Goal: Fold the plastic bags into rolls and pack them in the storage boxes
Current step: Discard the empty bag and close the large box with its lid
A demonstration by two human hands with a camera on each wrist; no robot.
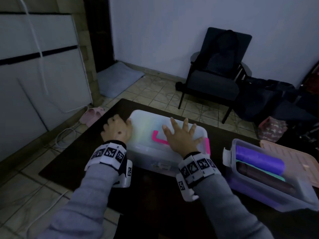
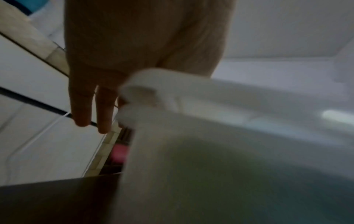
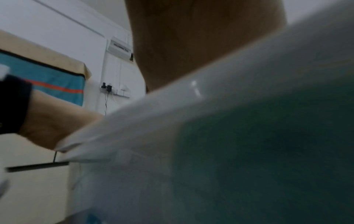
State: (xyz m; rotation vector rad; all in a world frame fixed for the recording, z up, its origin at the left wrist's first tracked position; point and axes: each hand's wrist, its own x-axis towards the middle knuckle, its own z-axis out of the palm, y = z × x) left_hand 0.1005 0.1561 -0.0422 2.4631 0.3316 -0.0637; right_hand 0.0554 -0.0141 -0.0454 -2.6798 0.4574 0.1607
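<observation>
- The dark surface [image 1: 96, 152] carries everything; the lidded storage box [image 1: 155, 152] sits at its middle and serves as the landmark here.
- That lidded storage box is translucent, with soft colours showing through its lid (most likely packed rolls, though too hazy to be sure); the step in hand looks like pressing the lid down and latching it.
- To the right of the lidded box stands an open storage box [image 1: 296, 195] holding a purple roll [image 1: 259, 157] above darker rolls, its pale lid [image 1: 290, 159] lying just behind it, so that one is not yet closed.
- The right hand [image 1: 181, 137] lies flat on the lidded box's top, fingers spread and straight, gripping nothing; it covers part of the pink handle [image 1: 158, 138].
- The left hand [image 1: 118, 130] is at the lidded box's left end, fingers bent down over the edge; whether they truly grip the latch there I cannot tell from the blurred wrist view.
- To do this well: keep the flat palm pushing straight down so the lid seats evenly, then snap the left end shut before the pink clip [image 1: 207, 145] on the right end (uneven pressure may pop a corner).
</observation>
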